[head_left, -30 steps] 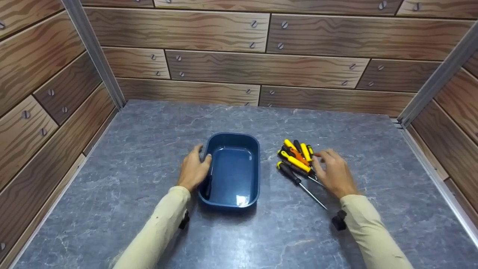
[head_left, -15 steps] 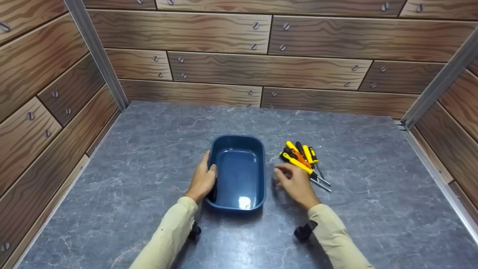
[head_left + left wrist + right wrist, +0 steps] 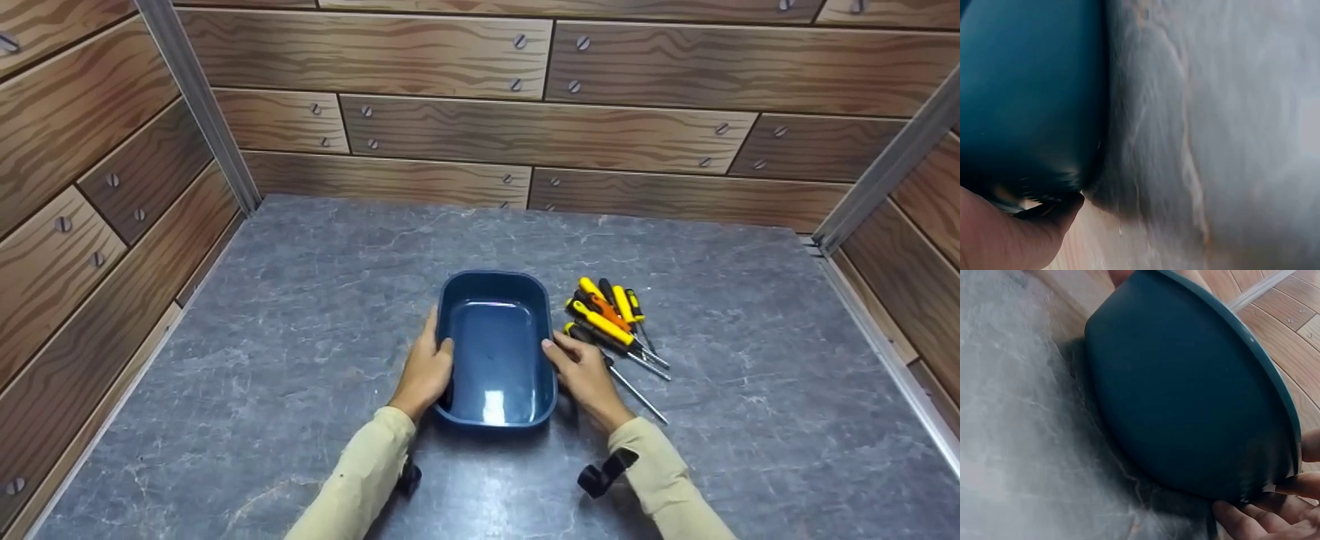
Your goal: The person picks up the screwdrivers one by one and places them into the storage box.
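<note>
A deep blue rectangular tub with rounded corners is between my two hands. My left hand grips its left side, thumb over the rim and fingers along the outside wall. On the opposite side my right hand holds the right rim, thumb on top and fingers outside. In the right wrist view these fingers reach the lower edge of the tub's wall. The left wrist view shows the outer wall close over the table; whether it is lifted I cannot tell.
Just right of the tub lies a pile of screwdrivers with yellow, black and orange handles. One long shaft points toward me beside my right hand. The grey marbled table meets wood-patterned walls at the back and sides.
My right hand has left the screwdrivers and moved left to take hold of the tub's right rim. The tub has shifted slightly right, toward the pile, with my left hand on it.
</note>
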A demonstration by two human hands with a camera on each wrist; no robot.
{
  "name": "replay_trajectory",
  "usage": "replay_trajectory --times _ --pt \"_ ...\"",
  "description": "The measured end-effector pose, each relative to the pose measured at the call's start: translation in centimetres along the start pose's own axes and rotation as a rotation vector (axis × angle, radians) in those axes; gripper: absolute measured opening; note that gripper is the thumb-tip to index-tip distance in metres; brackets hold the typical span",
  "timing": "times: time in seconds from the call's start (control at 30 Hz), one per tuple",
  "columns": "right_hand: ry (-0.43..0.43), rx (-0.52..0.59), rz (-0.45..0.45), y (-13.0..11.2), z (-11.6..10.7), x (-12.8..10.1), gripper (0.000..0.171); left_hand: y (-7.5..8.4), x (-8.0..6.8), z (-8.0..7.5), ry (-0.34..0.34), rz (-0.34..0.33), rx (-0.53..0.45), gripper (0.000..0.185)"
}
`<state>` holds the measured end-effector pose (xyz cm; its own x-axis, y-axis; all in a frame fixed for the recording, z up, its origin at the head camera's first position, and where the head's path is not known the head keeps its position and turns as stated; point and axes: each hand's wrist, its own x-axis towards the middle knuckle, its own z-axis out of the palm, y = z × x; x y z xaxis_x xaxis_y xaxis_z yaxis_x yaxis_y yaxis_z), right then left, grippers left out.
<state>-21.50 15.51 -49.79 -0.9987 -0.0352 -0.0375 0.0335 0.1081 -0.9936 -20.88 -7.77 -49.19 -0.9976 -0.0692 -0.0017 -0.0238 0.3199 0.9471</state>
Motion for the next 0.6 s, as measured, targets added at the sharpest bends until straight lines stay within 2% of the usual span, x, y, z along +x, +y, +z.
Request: replay_trajectory --times 0.23,0.37,0.6 --pt "0.019 0.022 0.042 0.4 -0.4 -0.8 0.052 0.2 -0.6 0.2 -0.018 0.007 0.065 0.068" --pt "0.026 0.048 0.058 0.8 -0.5 -0.9 0.052 0.3 -1.1 0.1 -0.027 0.039 0.184 0.074" --pt "0.057 0.028 0.058 1.2 -0.5 -1.4 0.055 0.7 -4.6 -0.7 -0.106 0.227 0.479 0.094"
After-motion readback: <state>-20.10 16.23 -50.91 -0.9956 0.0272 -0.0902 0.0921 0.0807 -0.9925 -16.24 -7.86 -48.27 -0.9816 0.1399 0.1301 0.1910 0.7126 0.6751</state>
